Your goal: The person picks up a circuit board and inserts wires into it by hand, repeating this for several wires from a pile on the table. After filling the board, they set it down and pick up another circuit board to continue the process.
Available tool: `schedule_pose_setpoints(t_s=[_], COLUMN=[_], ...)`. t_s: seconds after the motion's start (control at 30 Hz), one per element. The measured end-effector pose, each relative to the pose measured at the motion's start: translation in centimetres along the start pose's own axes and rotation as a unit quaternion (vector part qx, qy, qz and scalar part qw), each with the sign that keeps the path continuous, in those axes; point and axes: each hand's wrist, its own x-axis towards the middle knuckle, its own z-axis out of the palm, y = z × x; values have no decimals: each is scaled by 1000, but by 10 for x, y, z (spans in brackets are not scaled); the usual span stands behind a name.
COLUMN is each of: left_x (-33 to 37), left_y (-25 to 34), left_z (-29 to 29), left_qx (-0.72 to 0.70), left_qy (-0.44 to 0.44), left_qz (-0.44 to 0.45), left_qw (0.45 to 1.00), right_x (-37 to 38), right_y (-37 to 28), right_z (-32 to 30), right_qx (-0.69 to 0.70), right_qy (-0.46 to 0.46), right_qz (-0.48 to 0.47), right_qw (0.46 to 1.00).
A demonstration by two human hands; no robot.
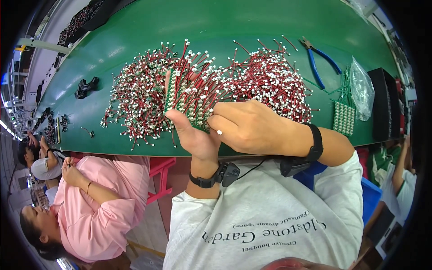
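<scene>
My left hand grips a green circuit board panel, its thumb along the near edge. Rows of small pads cover the panel, and red wire leads with white plugs stand up from it. My right hand is closed in a pinch at the panel's near right corner. A white plug pokes out below its fingers; the wire behind it is hidden. Beyond my hands lie a left heap of red leads with small green boards among them, and a right heap of red leads with white plugs.
On the green table, blue-handled pliers, another board panel, a clear plastic bag and a black box are at the right. A black object lies at the left. A person in pink sits to my left.
</scene>
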Motion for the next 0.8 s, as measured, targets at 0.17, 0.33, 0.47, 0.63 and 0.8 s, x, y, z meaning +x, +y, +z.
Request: schedule_pose_setpoints(t_s=[0.17, 0.33, 0.47, 0.63, 0.8], left_x=[0, 0, -2, -1, 5], left_y=[-2, -3, -1, -1, 6], left_z=[-8, 3, 6, 1, -14], left_qx=[-45, 25, 17, 14, 5], left_qy=[-51, 19, 27, 11, -13], left_qz=[-1, 20, 17, 33, 24], left_qw=[998, 999, 999, 999, 1000], right_x=[1, 0, 0, 0, 9], right_y=[2, 5, 4, 4, 8], right_z=[-2, -1, 3, 7, -5], right_qx=[37, 65, 82, 81, 91], right_qy=[7, -2, 0, 17, 25], right_qz=[22, 33, 28, 31, 14], right_qw=[999, 997, 996, 996, 995])
